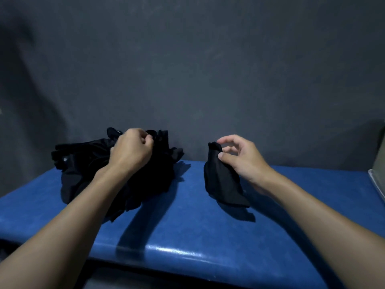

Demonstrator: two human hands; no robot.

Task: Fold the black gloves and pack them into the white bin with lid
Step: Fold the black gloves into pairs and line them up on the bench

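Care is due at the heap of crumpled black fabric gloves [83,163] on the left of the glossy blue padded counter [187,226], where the left grip [131,151], curled on its top, should lift one layer, while the right grip [239,155] pinches a limp single black glove [220,180] right of the counter's middle, and a cropped pale box [377,174] at the counter's right end may be the bin.

Your left arm [68,215] and right arm [312,205] are bare as far as they show. Your left grip [130,149] and right grip [239,155] are bare too.
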